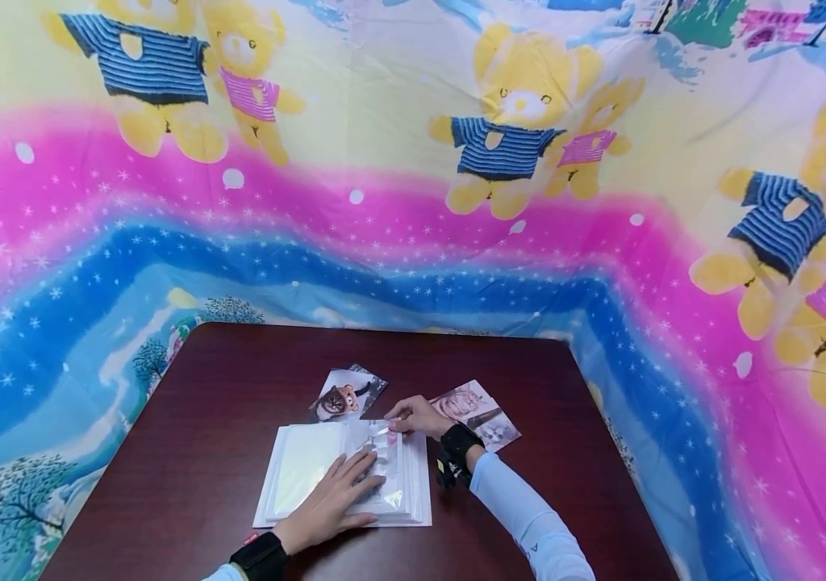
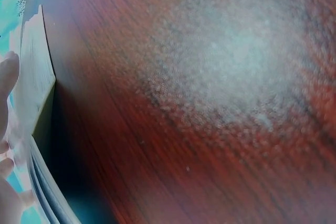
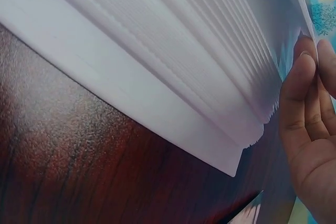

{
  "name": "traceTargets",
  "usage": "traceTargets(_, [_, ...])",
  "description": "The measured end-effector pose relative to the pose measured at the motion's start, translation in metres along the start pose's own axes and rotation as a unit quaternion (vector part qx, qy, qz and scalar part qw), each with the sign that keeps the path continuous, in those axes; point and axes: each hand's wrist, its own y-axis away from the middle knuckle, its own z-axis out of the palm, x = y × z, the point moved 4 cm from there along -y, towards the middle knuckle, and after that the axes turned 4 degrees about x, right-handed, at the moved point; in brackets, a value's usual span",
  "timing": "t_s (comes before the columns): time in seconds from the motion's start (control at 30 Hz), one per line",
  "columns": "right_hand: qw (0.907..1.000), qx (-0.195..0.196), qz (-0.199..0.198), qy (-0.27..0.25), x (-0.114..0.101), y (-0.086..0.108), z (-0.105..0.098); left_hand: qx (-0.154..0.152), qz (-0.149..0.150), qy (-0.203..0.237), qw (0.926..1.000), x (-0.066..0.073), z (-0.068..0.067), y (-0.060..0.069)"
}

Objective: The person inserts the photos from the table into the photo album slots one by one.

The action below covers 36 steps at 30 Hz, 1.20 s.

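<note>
The album (image 1: 307, 468) lay spread at the lower centre of the frame, on the dark counter (image 1: 188, 452). The left hand (image 1: 336, 500) rested across its right side with straight, parted fingers, its grip closed on nothing and simply pressing. The right hand (image 1: 420, 415) had its grip on the upper edge of a clear page (image 1: 391, 464), pinched between thumb and fingers near the corner.

To do this well, the pressing hand seemed best left broad and light, low on the sheet, so that the leaves below stayed put. The pinch called for one layer only: thin film probably clings, and a hard tug at the corner could have creased or split it. A small, level pull looked safer than a steep lift.

As for containers, the album held a thick stack of leaves, their edges fanned in the right wrist view. Its left side looked plain white; the clear page showed faint, glare-covered markings, and whether it held a picture could not be told. Loose photographs overlapped just above the album, a cat print (image 1: 329, 401) uppermost; more prints (image 1: 496, 424) lay right of centre, partly hidden behind the right hand.
</note>
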Motion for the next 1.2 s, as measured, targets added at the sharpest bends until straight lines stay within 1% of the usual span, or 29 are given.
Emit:
traceTargets(0.17, [0.9995, -0.004, -0.029, 0.011, -0.008, 0.004, 0.003, 0.021, 0.013, -0.011, 0.9996, 0.000, 0.000, 0.001])
traceTargets(0.27, [0.9991, 0.011, -0.040, 0.008, -0.011, 0.008, 0.006, 0.024, 0.007, -0.010, 0.9996, 0.000, 0.000, 0.002])
traceTargets(0.33, [0.9989, 0.026, -0.040, 0.003, -0.009, 0.011, 0.007, 0.016, -0.011, 0.006, 0.9998, -0.001, 0.000, 0.003])
traceTargets(0.37, [0.9988, 0.033, -0.036, -0.004, -0.007, 0.013, 0.008, 0.010, -0.024, 0.022, 0.9994, -0.002, -0.001, 0.003])
traceTargets(0.4, [0.9985, 0.043, -0.030, -0.012, -0.005, 0.014, 0.009, 0.002, -0.044, 0.045, 0.9980, -0.002, -0.002, 0.002])
traceTargets(0.43, [0.9980, 0.054, -0.025, -0.023, -0.002, 0.016, 0.011, -0.006, -0.068, 0.072, 0.9951, -0.003, -0.004, 0.001])
traceTargets(0.47, [0.9971, 0.062, -0.016, -0.041, -0.005, 0.019, 0.013, -0.010, -0.092, 0.097, 0.9909, -0.003, -0.007, 0.000])
traceTargets(0.53, [0.9931, 0.080, -0.002, -0.085, -0.010, 0.024, 0.019, -0.014, -0.141, 0.147, 0.9789, -0.006, -0.012, -0.004])
traceTargets(0.6, [0.9871, 0.093, 0.000, -0.130, -0.019, 0.026, 0.028, -0.005, -0.189, 0.191, 0.9633, -0.010, -0.019, -0.009])
traceTargets(0.63, [0.9841, 0.091, -0.003, -0.152, -0.024, 0.027, 0.033, 0.004, -0.208, 0.207, 0.9559, -0.012, -0.023, -0.012])
traceTargets(0.7, [0.9805, 0.079, -0.013, -0.179, -0.033, 0.027, 0.044, 0.025, -0.243, 0.230, 0.9419, -0.017, -0.031, -0.018])
traceTargets(0.73, [0.9807, 0.066, -0.020, -0.183, -0.035, 0.025, 0.050, 0.040, -0.259, 0.241, 0.9346, -0.020, -0.037, -0.020])
traceTargets(0.8, [0.9830, 0.040, -0.040, -0.175, -0.044, 0.027, 0.062, 0.076, -0.283, 0.258, 0.9205, -0.025, -0.049, -0.024])
traceTargets(0.83, [0.9849, 0.025, -0.046, -0.165, -0.048, 0.028, 0.068, 0.097, -0.291, 0.261, 0.9152, -0.029, -0.055, -0.025])
traceTargets(0.9, [0.9890, -0.002, -0.063, -0.134, -0.051, 0.030, 0.080, 0.141, -0.297, 0.254, 0.9097, -0.036, -0.068, -0.026])
traceTargets(0.97, [0.9928, -0.027, -0.072, -0.091, -0.050, 0.033, 0.090, 0.180, -0.300, 0.232, 0.9073, -0.045, -0.079, -0.023])
traceTargets(1.0, [0.9939, -0.039, -0.075, -0.071, -0.049, 0.034, 0.094, 0.195, -0.307, 0.217, 0.9059, -0.050, -0.083, -0.020])
traceTargets(1.07, [0.9951, -0.051, -0.080, -0.027, -0.046, 0.037, 0.099, 0.217, -0.320, 0.186, 0.9031, -0.059, -0.090, -0.010])
traceTargets(1.13, [0.9951, -0.045, -0.087, 0.009, -0.044, 0.039, 0.097, 0.229, -0.341, 0.155, 0.8986, -0.067, -0.092, 0.001])
traceTargets(1.2, [0.9946, -0.021, -0.097, 0.033, -0.044, 0.043, 0.091, 0.235, -0.357, 0.132, 0.8945, -0.073, -0.091, 0.012])
